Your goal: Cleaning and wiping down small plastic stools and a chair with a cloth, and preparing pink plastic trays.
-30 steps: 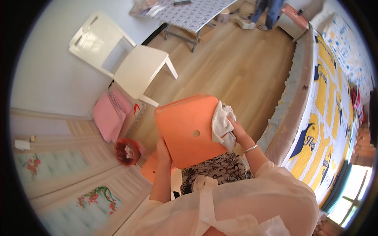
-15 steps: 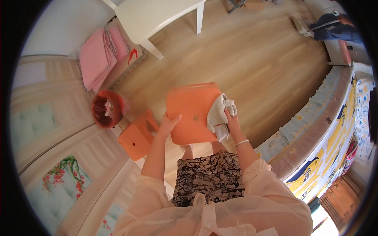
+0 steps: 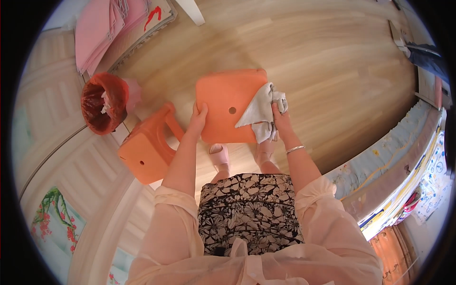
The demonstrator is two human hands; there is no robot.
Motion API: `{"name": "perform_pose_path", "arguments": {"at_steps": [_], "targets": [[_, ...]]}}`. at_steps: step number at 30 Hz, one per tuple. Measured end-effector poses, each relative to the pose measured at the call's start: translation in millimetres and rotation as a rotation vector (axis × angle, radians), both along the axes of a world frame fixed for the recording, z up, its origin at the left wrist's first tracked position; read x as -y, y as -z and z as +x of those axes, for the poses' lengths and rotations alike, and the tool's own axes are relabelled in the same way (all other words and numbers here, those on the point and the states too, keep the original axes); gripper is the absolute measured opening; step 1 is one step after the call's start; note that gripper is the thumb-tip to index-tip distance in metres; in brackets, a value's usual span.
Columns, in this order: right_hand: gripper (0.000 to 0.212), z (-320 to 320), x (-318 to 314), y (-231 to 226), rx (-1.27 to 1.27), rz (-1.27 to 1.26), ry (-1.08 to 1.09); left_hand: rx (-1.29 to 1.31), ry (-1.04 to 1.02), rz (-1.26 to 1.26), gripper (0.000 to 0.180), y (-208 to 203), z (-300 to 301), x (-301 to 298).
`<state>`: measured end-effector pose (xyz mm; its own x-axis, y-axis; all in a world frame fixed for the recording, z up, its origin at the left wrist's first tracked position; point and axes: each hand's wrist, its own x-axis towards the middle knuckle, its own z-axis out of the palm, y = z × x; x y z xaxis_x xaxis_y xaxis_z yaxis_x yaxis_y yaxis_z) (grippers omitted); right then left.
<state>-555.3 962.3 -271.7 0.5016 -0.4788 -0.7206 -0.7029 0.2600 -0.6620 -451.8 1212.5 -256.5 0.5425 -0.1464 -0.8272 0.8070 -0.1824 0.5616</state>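
Observation:
An orange plastic stool [image 3: 217, 97], its flat seat with a small round hole facing up, is held out in front of me above the floor. My left hand [image 3: 198, 118] grips its left side, thumb along the edge of the seat. At the opposite side my right hand [image 3: 282, 122] is closed on a bunched pale grey cloth [image 3: 259, 108]. One flap of that cloth lies over the right part of the seat, and the rest hangs past the edge. Just left of my left forearm is a second orange stool [image 3: 147, 148], its legs partly hidden.
A bin with a red liner [image 3: 121, 102] stands at the left by the panelled wall fronts. Folded pink sheets [image 3: 97, 35] lean farther back, near a white table leg [image 3: 191, 10]. A bed with light blue frilled bedding [image 3: 380, 161] runs along the right. A person's dark-clothed leg [image 3: 427, 59] shows far right.
My view has shifted, so the table has mostly left the picture and my pink slippers show more clearly. A flap of the cloth now reaches farther left over the seat. Both hands keep their hold.

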Motion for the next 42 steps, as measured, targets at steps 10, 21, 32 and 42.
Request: {"name": "perform_pose_path", "arguments": {"at_steps": [10, 21, 32, 42], "targets": [[0.051, -21, 22, -46, 0.008, 0.208, -0.137, 0.239, 0.444, 0.520, 0.059, 12, -21, -14], [0.068, -181, 28, -242, -0.454, 0.229, -0.778, -1.149, 0.661, 0.446, 0.071, -190, -214, -145], [0.049, -106, -42, -360, -0.337, 0.359, -0.512, -0.283, -0.441, -0.217, 0.026, -215, -204, -199], [0.054, -47, -103, -436, 0.128, 0.629, -0.936, 0.052, 0.172, -0.338, 0.029, -285, -137, -54]]}}
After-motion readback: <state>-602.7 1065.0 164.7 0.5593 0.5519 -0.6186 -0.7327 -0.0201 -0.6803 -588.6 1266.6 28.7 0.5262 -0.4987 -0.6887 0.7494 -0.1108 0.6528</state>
